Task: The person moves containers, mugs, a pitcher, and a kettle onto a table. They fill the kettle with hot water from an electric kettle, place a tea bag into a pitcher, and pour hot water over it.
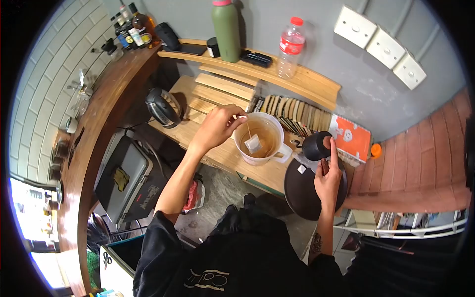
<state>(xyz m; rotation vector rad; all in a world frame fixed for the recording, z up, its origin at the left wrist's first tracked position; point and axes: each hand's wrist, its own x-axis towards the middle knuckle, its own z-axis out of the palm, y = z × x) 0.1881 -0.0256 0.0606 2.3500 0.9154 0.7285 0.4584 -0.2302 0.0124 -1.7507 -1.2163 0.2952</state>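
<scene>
My left hand (pixel 222 124) pinches the string of a tea bag (pixel 253 144) over a clear plastic jug (pixel 281 152). The white bag hangs inside the jug, which holds light brown liquid and has its handle toward the right. My right hand (pixel 328 182) is closed on a black vessel (pixel 314 146), index finger stretched along its side. A thin curved part sticks out of the vessel toward the jug. Under that hand lies a round black tray (pixel 309 200) with a small white square tag (pixel 302 169) on it.
A row of books (pixel 297 111) and an orange spiral notebook (pixel 352 136) stand behind. An electric kettle (pixel 165 107) is at left. Above, a wooden shelf (pixel 316 91) bears a green flask (pixel 226 32) and a plastic bottle (pixel 291 49). A grey cool box (pixel 126 180) stands lower left.
</scene>
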